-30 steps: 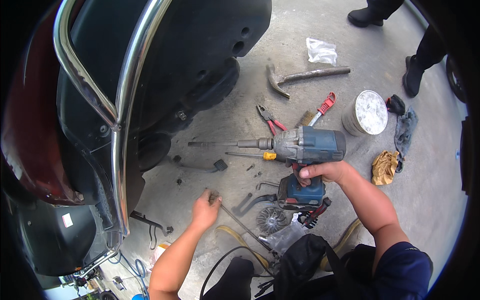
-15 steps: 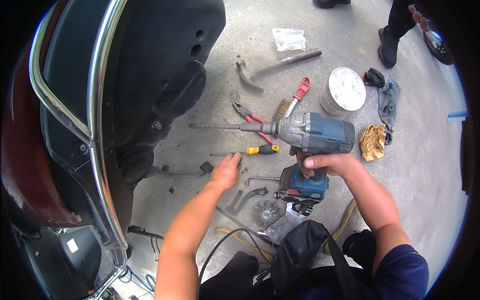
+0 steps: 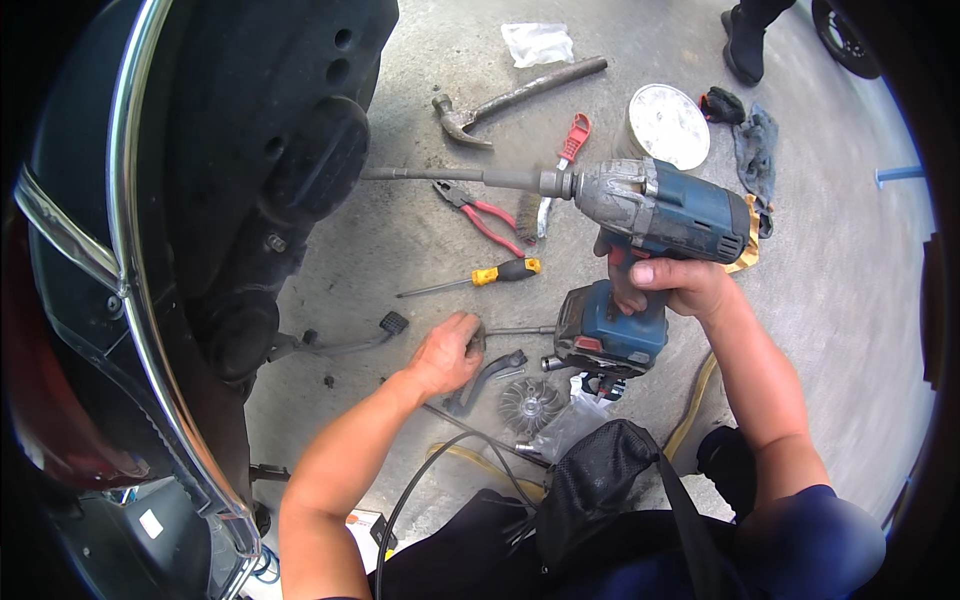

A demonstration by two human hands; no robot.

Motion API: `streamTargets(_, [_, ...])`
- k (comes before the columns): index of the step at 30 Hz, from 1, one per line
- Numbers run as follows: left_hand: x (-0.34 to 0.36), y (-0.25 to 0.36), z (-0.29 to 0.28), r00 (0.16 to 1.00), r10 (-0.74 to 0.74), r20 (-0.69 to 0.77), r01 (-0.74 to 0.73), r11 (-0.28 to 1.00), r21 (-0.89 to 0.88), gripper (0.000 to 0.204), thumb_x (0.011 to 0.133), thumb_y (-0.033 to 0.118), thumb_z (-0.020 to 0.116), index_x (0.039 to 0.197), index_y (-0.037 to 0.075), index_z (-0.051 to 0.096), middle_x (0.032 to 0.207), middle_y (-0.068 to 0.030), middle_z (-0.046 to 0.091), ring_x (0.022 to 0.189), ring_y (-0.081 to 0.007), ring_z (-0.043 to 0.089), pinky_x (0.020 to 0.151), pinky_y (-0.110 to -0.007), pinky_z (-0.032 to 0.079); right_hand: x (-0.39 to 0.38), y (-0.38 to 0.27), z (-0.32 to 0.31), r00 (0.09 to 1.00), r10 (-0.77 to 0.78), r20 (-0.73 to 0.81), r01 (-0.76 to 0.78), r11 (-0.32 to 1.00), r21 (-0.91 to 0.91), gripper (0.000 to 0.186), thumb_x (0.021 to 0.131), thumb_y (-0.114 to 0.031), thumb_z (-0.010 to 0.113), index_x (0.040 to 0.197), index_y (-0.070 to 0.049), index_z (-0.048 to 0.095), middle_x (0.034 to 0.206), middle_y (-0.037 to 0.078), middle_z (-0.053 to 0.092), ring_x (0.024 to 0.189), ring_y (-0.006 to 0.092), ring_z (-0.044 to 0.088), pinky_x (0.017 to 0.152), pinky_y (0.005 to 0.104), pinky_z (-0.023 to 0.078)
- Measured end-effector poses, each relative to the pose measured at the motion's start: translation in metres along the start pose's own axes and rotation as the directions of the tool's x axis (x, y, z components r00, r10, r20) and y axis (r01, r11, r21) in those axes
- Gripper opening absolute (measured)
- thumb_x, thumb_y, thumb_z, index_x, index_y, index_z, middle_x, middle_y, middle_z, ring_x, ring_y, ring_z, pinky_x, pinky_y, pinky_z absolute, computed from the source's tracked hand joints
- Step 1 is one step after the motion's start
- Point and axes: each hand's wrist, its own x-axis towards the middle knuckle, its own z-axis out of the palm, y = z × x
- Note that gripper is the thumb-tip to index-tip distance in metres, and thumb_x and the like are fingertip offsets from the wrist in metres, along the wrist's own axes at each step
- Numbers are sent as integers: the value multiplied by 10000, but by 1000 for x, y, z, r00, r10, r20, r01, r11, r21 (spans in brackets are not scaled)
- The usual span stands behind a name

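Observation:
My right hand [image 3: 675, 285] is wrapped round the grip of a blue and grey cordless impact wrench [image 3: 670, 205]. Its long extension bar [image 3: 430, 175] points left, and the tip overlaps the edge of a black cover on the scooter-like vehicle [image 3: 310, 170]; I cannot tell whether they touch. Low over the floor, my left hand [image 3: 448, 352] has its fingers curled over the bent end of an L-shaped metal rod [image 3: 520, 330], which they hide. Just beyond that hand lies a yellow and black screwdriver [image 3: 490, 274]. A black pedal arm [image 3: 370, 338] is left of it.
Red-handled pliers [image 3: 485, 215], a wire brush [image 3: 530, 215] and a claw hammer [image 3: 520, 100] lie farther off. Beyond the impact wrench stands a white-topped bucket [image 3: 668, 125]. Nearer me are a finned metal disc [image 3: 530, 403] and a black mesh bag [image 3: 597, 480]. Someone's dark boot [image 3: 743, 45] is at far right.
My left hand has moved from beside the screwdriver shaft to the bent end of the rod. My right hand keeps hold of the impact wrench, now slightly farther right. The view has shifted.

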Motion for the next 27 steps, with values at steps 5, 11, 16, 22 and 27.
streamTargets(5, [-10,29,11,954,143,266,-163,985,56,299,816,110,662,1104,73,593,1106,-157,592,1065,-402,620,885,-491,537,-2,5,12,999,2,-46,-4,999,-34,429,766,-199,812,1076,22,613,934,128,621,578,194,566,567,390,519])
streamTargets(11, [-1,47,38,884,155,442,-345,854,390,285,900,129,563,1180,138,618,1053,-96,689,979,-328,716,784,-465,584,-10,13,17,998,-1,-63,0,1000,-23,456,763,-163,820,1121,36,621,880,99,627,594,196,603,585,378,528])
streamTargets(16, [4,48,43,856,175,487,-423,778,465,323,909,142,557,1224,145,629,1024,-102,697,898,-316,737,734,-449,594,-18,17,16,999,-23,-22,23,1000,-6,326,845,-162,822,1084,0,672,828,54,647,624,152,612,602,308,521])
streamTargets(22, [12,55,49,858,61,510,-343,806,482,182,897,142,596,1046,94,689,978,-136,716,862,-338,734,729,-466,588,-28,24,13,995,-13,-102,7,998,-61,351,853,-200,819,1117,-5,693,841,28,662,653,110,609,570,275,499])
streamTargets(27, [13,57,17,961,-185,204,239,927,-287,66,912,16,568,958,54,595,797,-51,633,623,-180,577,556,-332,471,-33,45,13,962,-200,-189,185,978,-92,249,852,-205,757,1014,-25,700,825,33,676,729,128,616,675,308,525])
